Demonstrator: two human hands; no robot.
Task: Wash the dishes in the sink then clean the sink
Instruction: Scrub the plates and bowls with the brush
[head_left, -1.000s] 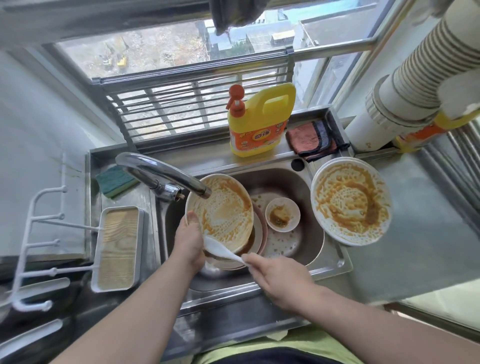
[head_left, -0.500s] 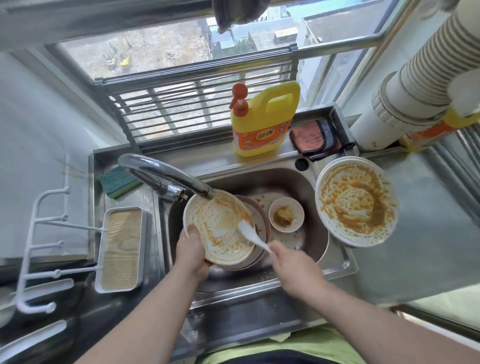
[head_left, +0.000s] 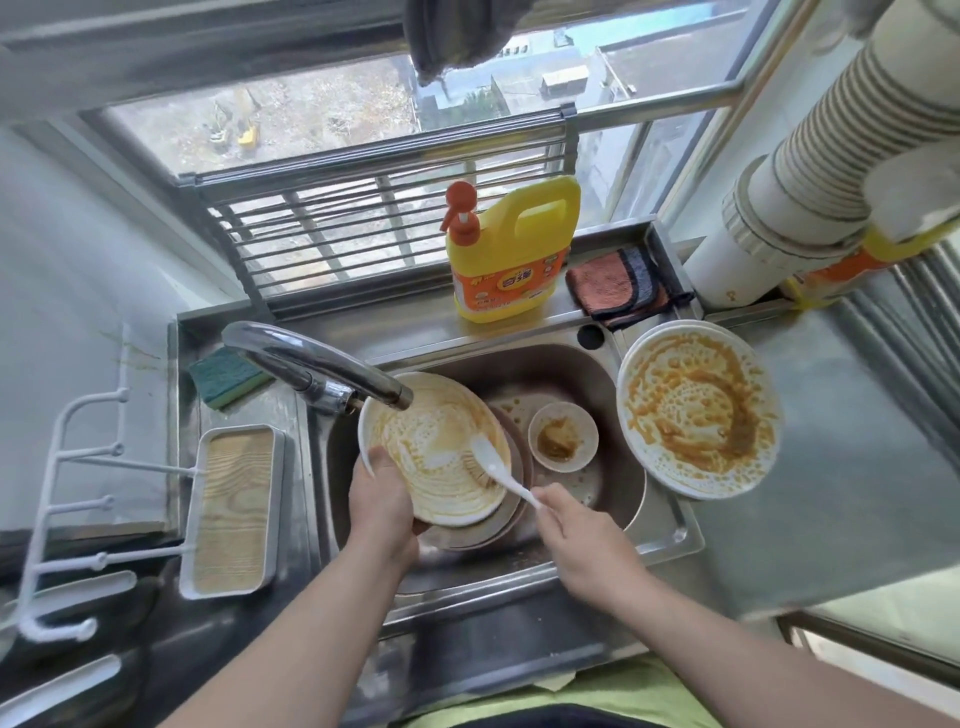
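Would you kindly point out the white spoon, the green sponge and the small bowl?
white spoon (head_left: 485, 453), head view, on its bowl end.
green sponge (head_left: 227, 375), head view, on its top face.
small bowl (head_left: 563, 435), head view, on its soiled inside.

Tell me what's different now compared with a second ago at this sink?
The right hand has swung the white spoon up from below the plate's rim onto its sauce-smeared face, scraping. The left hand has tipped the plate flatter under the faucet. Both grips are unchanged. The small bowl, dirty side plate and detergent bottle stayed put.
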